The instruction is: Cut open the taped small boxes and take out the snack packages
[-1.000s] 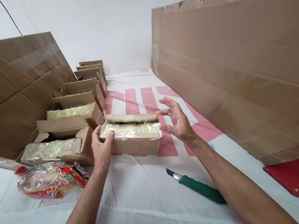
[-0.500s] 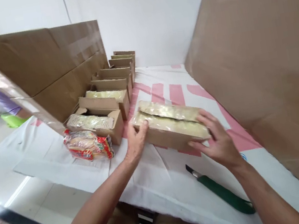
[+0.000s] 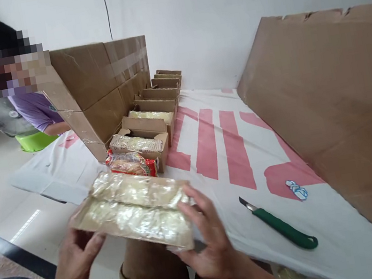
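Over my lap, off the near edge of the table, I hold a cardboard box [image 3: 137, 209] of clear-wrapped pale yellow packs in two rows. Its top tilts toward me. My left hand [image 3: 78, 252] grips the left end, thumb along the near side, other fingers partly hidden beneath. On the right end is my right hand [image 3: 204, 229], fingers over the top edge and thumb under the near corner. Just beyond the box lies a red and clear food packet [image 3: 133, 163]. A green-handled knife [image 3: 282, 228] with a dark blade rests on the table to the right.
A row of small open boxes [image 3: 140, 142] with wrapped packs runs back along stacked cartons [image 3: 97, 78]. At right leans a large cardboard panel [image 3: 331, 110]. A crumpled blue-white scrap [image 3: 297, 190] lies on the tablecloth [image 3: 215, 210]. Someone in a purple shirt [image 3: 32, 105] is behind the cartons, near a fan [image 3: 7, 114].
Both hands have brought the box from above the table left and toward me, over my lap, tilting its top to face me. The view has shifted left, showing the person in purple.
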Available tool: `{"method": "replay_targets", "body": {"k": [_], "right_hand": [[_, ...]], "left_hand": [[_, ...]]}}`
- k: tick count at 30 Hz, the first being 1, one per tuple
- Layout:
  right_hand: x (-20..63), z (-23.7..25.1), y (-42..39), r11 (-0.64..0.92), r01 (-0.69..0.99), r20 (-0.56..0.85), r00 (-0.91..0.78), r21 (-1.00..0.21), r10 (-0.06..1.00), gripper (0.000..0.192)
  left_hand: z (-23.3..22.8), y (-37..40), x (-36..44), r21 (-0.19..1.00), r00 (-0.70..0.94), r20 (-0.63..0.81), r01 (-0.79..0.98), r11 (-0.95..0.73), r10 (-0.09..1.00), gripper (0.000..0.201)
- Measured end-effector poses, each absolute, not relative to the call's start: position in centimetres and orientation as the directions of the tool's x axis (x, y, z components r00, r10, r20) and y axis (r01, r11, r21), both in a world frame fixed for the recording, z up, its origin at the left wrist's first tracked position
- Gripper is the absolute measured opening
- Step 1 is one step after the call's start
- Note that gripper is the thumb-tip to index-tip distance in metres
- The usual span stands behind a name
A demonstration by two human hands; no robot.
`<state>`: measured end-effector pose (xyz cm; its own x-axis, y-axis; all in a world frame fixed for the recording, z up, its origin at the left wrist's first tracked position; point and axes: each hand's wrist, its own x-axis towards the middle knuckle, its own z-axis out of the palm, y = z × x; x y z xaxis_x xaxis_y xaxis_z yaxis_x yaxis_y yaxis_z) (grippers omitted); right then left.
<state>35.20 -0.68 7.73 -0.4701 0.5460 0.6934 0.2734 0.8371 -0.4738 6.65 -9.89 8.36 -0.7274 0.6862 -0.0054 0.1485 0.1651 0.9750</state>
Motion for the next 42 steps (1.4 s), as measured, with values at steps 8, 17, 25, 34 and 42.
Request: {"method": "replay_targets", "body": {"k": [8, 17, 25, 34, 42], "right_hand": [[24.7, 3.0, 1.8, 0.825, 0.221, 0.682, -0.474, -0.52, 0.556, 0.087], [24.8, 0.4, 2.5, 0.822, 0.299, 0.686, -0.455, -0.484, 0.569, 0.102], [25.0, -0.3, 1.8, 0.802, 0.29, 0.673, -0.439, -0.522, 0.596, 0.105], [26.0, 0.1, 1.5, 0.776, 0.309, 0.668, -0.395, -0.549, 0.63, 0.095], [25.9, -0.5, 2.0, 0.773, 0.322, 0.677, -0.373, -0.547, 0.634, 0.097]], "left_hand": [[6.1, -8.3, -0.1, 0.94, -0.819, 0.058, 0.238, 0.246, 0.57, 0.054], [1.1, -6.3, -0.7, 0.987, -0.749, 0.093, 0.157, 0.04, 0.656, 0.075], [0.6, -8.0, -0.5, 0.968, -0.743, 0.048, 0.2, 0.154, 0.668, 0.076], [1.3, -7.1, 0.7, 0.973, -0.732, 0.0, 0.158, 0.17, 0.681, 0.076], [1.7, -6.0, 1.0, 0.967, -0.72, -0.042, 0.145, 0.209, 0.692, 0.083]]}}
